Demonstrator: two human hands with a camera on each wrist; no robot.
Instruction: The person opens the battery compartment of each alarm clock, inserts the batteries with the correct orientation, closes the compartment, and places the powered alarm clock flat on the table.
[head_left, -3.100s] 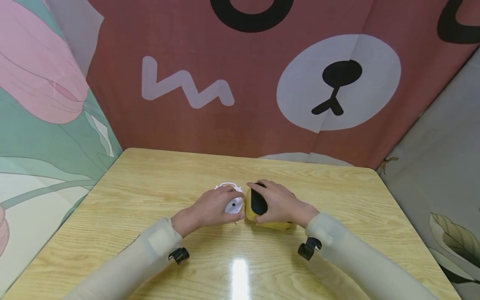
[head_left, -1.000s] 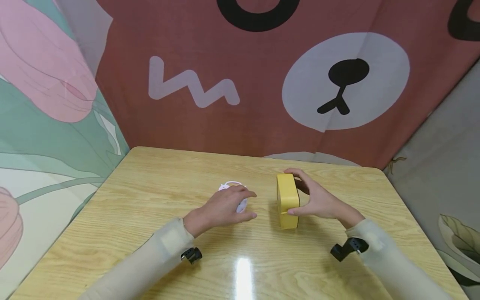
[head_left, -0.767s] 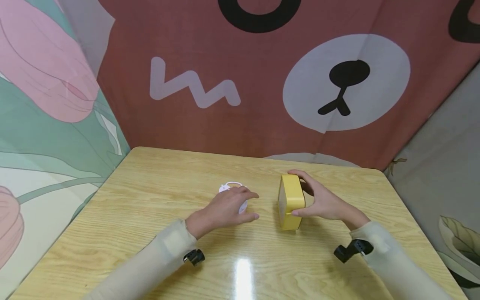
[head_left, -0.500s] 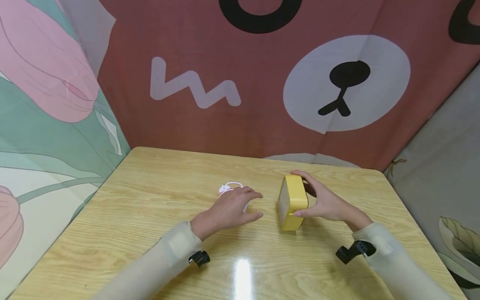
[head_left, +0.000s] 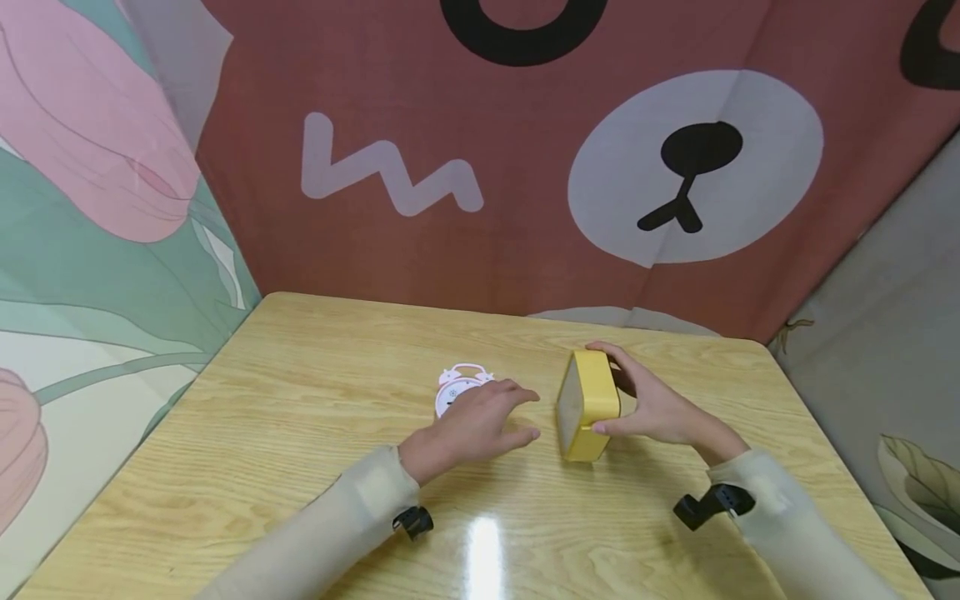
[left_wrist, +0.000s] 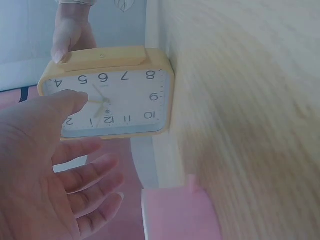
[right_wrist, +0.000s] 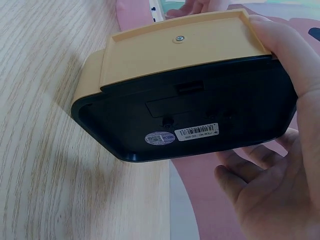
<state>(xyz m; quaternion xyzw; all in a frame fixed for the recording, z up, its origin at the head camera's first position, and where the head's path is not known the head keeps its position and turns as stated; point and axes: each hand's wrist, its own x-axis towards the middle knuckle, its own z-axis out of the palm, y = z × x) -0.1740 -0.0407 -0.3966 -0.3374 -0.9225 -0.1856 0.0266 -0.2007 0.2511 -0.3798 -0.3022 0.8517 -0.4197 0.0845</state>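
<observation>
My right hand (head_left: 652,408) grips a yellow desk alarm clock (head_left: 597,390) by its edges, thumb on the near side and fingers on the far side. The clock stands on one short end, its white dial (left_wrist: 132,90) turned left towards my other hand. Its black back (right_wrist: 200,112), with a barcode label, shows in the right wrist view. My left hand (head_left: 474,425) hovers between the clocks, thumb and fingers spread and holding nothing. Behind it, partly hidden, stands a white twin-bell alarm clock (head_left: 452,390); its pink side (left_wrist: 182,215) shows in the left wrist view.
Both clocks stand on a light wooden table (head_left: 337,367). A red-brown cloth with a printed bear face (head_left: 517,167) hangs behind the far edge. Patterned cloths hang at the left and right sides.
The yellow clock has been drawn right, away from the white one, and turned so its dial faces left. My left hand has released the twin-bell clock and drifted right, uncovering part of its dial.
</observation>
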